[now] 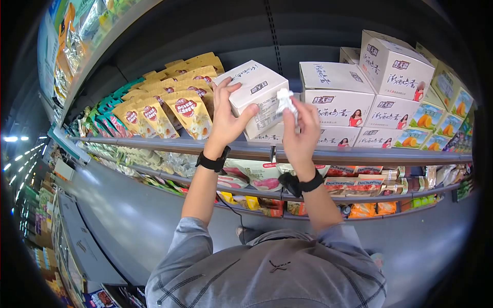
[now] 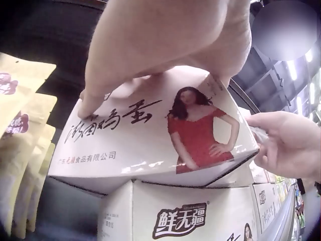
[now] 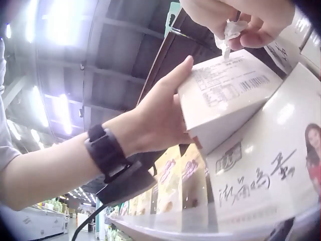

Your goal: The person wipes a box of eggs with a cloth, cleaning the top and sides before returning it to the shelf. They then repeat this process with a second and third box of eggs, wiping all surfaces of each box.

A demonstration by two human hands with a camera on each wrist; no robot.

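Note:
A white printed box (image 1: pixel 258 87) is tilted on the shelf, gripped by the left hand (image 1: pixel 229 114), thumb on its near side and fingers over the top. In the left wrist view the box (image 2: pixel 145 128) shows a figure in red and rests over another box (image 2: pixel 185 213), with the left hand (image 2: pixel 165 40) on top. The right hand (image 1: pixel 303 128) pinches a crumpled white tissue (image 1: pixel 285 101) close to the box's right side. In the right wrist view the tissue (image 3: pixel 231 36) in the right hand (image 3: pixel 241 20) is near the barcode side of the box (image 3: pixel 228 83).
Yellow snack pouches (image 1: pixel 188 112) stand left of the box. Stacked white boxes (image 1: pixel 337 97) and orange-printed cartons (image 1: pixel 429 117) fill the right side. The shelf edge (image 1: pixel 231 149) runs in front, with packaged goods (image 1: pixel 262 174) on lower shelves.

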